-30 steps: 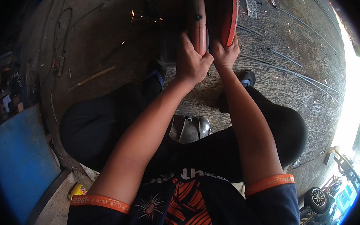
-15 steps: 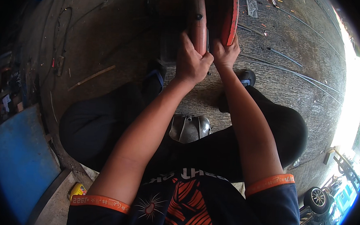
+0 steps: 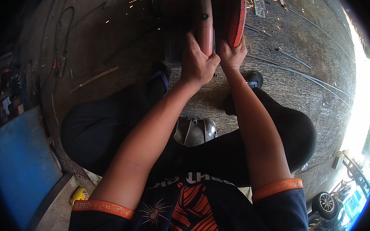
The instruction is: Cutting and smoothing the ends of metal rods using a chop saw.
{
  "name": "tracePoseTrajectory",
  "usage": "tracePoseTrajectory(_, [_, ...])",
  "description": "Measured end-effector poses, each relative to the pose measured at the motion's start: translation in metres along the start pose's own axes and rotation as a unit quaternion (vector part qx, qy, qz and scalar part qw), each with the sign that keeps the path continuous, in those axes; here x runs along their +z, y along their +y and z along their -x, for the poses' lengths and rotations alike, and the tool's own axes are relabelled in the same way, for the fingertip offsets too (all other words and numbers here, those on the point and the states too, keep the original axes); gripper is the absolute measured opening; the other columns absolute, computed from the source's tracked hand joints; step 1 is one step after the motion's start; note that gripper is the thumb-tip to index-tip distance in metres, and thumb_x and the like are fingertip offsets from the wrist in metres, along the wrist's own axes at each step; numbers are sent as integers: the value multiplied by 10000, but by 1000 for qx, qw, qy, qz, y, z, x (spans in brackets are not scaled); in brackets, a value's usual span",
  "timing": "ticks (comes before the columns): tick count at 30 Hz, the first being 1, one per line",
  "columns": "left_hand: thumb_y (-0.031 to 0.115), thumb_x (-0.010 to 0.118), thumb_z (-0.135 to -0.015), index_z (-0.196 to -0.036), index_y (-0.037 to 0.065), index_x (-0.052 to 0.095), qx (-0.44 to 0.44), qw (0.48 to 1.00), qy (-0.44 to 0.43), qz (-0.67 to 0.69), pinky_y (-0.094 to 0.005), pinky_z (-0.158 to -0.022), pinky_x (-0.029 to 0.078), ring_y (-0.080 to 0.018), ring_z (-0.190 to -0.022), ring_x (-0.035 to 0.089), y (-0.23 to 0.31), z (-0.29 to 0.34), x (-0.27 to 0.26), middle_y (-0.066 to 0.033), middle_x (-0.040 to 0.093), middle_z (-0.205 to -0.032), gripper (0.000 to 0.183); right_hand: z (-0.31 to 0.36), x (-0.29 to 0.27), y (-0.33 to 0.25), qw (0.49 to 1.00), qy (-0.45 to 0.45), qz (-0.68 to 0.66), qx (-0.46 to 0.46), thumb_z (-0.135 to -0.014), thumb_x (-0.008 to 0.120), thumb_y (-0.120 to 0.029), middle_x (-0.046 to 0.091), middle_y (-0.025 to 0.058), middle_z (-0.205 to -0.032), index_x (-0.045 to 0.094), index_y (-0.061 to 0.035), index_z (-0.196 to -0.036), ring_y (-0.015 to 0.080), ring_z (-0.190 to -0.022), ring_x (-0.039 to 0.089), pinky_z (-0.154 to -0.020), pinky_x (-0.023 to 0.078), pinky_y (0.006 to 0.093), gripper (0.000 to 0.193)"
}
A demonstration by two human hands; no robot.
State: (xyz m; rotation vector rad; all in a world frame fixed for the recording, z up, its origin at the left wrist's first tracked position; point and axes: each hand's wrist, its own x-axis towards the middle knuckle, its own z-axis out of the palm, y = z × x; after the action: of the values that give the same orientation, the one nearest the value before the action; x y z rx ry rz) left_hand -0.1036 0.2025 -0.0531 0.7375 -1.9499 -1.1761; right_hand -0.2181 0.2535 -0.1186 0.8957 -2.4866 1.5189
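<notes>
I squat over a concrete floor with both arms stretched forward. My left hand [image 3: 198, 64] is wrapped around a reddish-brown rounded bar [image 3: 205, 20] that runs up out of the picture. Right beside it, my right hand [image 3: 231, 55] grips the lower edge of a red curved metal guard [image 3: 235, 15]. The two hands touch each other. Orange sparks [image 3: 132, 2] scatter over the floor at the upper left and near the top right. What the bar and guard belong to is cut off at the top edge.
A silver ribbed metal cover [image 3: 194, 130] lies on the floor between my knees. A blue panel [image 3: 15, 165] leans at the lower left, a yellow object [image 3: 79, 193] beside it. Cables and a thin rod [image 3: 92, 79] lie left; long wires [image 3: 296, 75] run right. A wheel [image 3: 326, 202] sits lower right.
Sparks fade half a second ago, then fly again now on the floor at the top. Both hands keep the same grip and place.
</notes>
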Motion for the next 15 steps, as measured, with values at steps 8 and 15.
tracePoseTrajectory(8, [30,610,-682,-1266,-64,337,-4,1000,-1,14,-437,-884,465,-442,-1005,586,-3,0,1,-293,555,-1079,652,1,0,1,1000,-5,-13,-9,-683,608,-204,613,205,-1116,559,-40,-1204,421,-909,617,-787,507,456,549])
tracePoseTrajectory(15, [25,613,-680,-1261,-64,339,-21,999,-5,24,-426,-886,466,-428,-1004,590,0,1,1,-281,560,-1079,649,1,0,2,1000,-8,4,-4,-676,602,-193,611,202,-1117,549,-45,-1217,422,-909,615,-783,507,461,563])
